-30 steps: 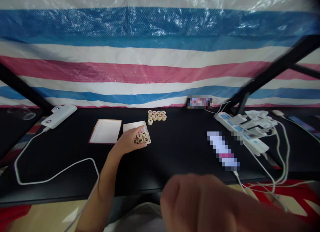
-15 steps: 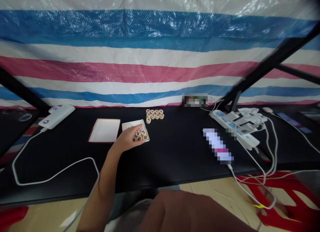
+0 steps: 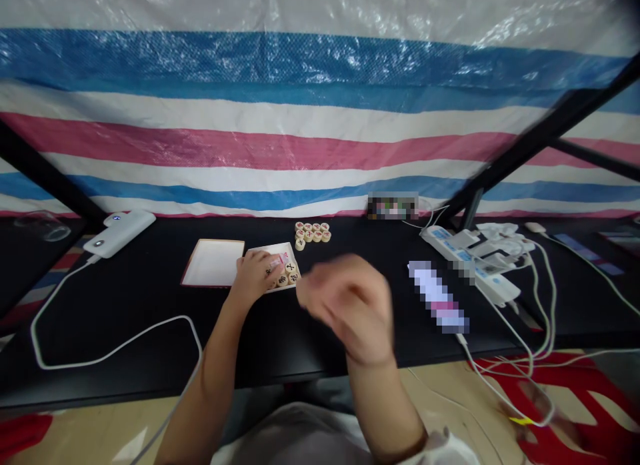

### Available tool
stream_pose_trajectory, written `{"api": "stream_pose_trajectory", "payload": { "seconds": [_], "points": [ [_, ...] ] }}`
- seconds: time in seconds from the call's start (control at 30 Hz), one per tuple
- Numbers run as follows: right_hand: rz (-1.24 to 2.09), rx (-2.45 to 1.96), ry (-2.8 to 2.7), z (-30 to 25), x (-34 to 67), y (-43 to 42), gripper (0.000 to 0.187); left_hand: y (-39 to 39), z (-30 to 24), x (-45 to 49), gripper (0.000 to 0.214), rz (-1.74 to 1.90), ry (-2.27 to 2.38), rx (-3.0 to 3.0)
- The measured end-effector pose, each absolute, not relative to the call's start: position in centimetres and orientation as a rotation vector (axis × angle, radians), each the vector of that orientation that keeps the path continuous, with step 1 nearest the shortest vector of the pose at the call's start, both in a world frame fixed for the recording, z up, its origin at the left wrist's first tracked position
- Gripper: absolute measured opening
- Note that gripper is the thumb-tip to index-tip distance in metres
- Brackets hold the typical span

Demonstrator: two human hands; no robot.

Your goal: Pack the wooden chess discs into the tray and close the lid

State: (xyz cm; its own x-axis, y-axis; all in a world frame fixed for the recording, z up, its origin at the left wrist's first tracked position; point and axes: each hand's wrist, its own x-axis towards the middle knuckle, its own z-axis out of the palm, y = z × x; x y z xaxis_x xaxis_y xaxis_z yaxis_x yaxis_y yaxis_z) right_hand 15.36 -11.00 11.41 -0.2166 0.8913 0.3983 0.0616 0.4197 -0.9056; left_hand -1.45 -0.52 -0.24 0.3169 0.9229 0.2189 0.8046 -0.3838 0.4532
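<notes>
Since half a second ago, the right hand (image 3: 350, 298) has left the bottom edge of the view, close to the camera, and now hangs blurred above the table to the right of the white box, while the left hand (image 3: 255, 275) has drawn its fingers back toward the box's left side. Behind everything hangs a striped sheet (image 3: 250, 145) in blue, white and pink. Below it stretches the black table (image 3: 280, 345). On its right side sits a white power strip (image 3: 503, 286) crowded with plugs and cables, with a phone (image 3: 435, 295), its screen pixelated, lying nearer the person. Far left, a white power bank (image 3: 123, 233) trails a cable. Between it and the left hand lies a shallow white tray (image 3: 213, 265). Just right of the tray stands the white box (image 3: 283, 248), the left hand over its left part with fingers spread; whether they are clamped on anything I cannot tell. The right hand's fingers are curled, and blur hides whether they hold something. Inside the box lie discs with dark characters (image 3: 293, 277), a small pink-and-white packet (image 3: 279, 259) by the left fingertips. Beyond the box's far right corner, nine discs with red characters (image 3: 317, 236) stand grouped on the table: two rows of four, one in front.
</notes>
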Motion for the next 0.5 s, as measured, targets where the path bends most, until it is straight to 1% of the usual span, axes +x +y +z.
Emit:
{"api": "stream_pose_trajectory", "payload": {
  "seconds": [0.07,0.13,0.2,0.27,0.33,0.5],
  "points": [
    [0.896,-0.894,-1.564,9.7,15.4,-7.0,0.032,-0.7,-0.2,-1.2,0.027,0.574,1.668,2.331],
    [0.718,-1.061,-1.542,6.9,15.6,-3.3,0.025,-0.8,-0.3,-0.9,0.027,0.515,1.724,2.332],
    [0.586,-1.268,-1.654,3.7,15.9,-0.5,0.022,-0.9,-0.4,-0.7,0.028,0.490,1.754,2.337],
    [0.573,-1.401,-1.755,1.0,16.2,0.9,0.024,-1.0,-0.5,-0.5,0.028,0.489,1.753,2.349],
    [0.615,-1.445,-1.835,-0.7,16.4,1.4,0.024,-1.0,-0.5,-0.5,0.026,0.489,1.754,2.346],
    [0.654,-1.423,-1.877,-1.6,16.5,1.4,0.024,-1.0,0.0,-0.6,0.021,0.507,1.733,2.305]
  ]
}}
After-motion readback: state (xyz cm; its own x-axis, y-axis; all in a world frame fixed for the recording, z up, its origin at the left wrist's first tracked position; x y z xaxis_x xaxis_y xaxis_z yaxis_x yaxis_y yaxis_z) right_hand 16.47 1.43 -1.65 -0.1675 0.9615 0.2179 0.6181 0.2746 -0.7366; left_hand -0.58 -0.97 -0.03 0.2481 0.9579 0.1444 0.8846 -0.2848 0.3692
